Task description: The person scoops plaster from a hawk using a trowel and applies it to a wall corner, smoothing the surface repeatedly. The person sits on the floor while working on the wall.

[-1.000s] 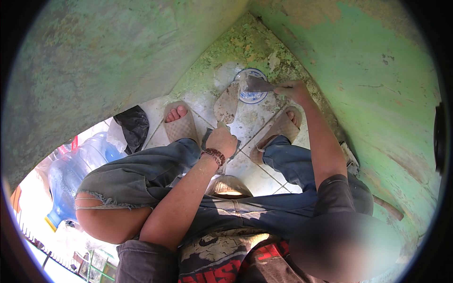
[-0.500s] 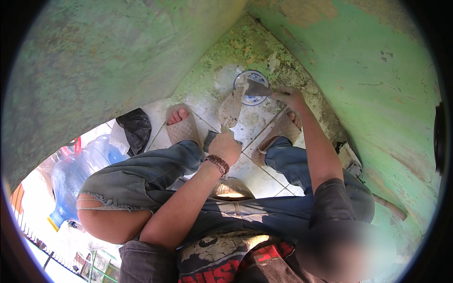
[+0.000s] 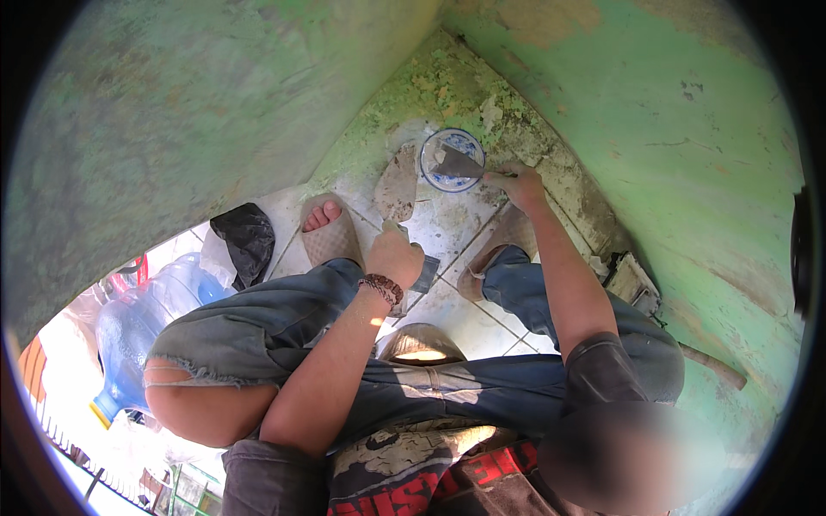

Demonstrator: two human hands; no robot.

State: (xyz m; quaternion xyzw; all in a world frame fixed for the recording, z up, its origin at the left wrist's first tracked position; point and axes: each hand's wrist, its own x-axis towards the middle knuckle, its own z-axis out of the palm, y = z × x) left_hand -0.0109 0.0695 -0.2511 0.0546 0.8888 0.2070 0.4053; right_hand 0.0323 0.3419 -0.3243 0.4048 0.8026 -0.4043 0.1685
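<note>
My left hand (image 3: pixel 396 258) is closed round the handle of a trowel (image 3: pixel 397 185), its pale, mud-stained blade pointing away from me. A dark grey piece (image 3: pixel 426 273) shows beside that fist; what it belongs to I cannot tell. In my right hand (image 3: pixel 520 186) is a putty knife (image 3: pixel 462 164), gripped by the handle, with its dark triangular blade over a blue-and-white plate (image 3: pixel 453 188) on the floor. Some pale material shows near the blade's edge. The trowel's blade is apart from the plate, just left of it.
Green peeling walls (image 3: pixel 215 103) meet in a corner ahead. My sandalled feet (image 3: pixel 331 236) flank the tools on white tiles (image 3: pixel 447 222). At left are a black plastic bag (image 3: pixel 245 241) and a big clear bottle (image 3: pixel 155 318). A stick (image 3: pixel 712 366) lies by the right wall.
My left hand has moved slightly left with the trowel, whose blade has come away from the putty knife. My right hand and the putty knife have shifted a little left over the plate.
</note>
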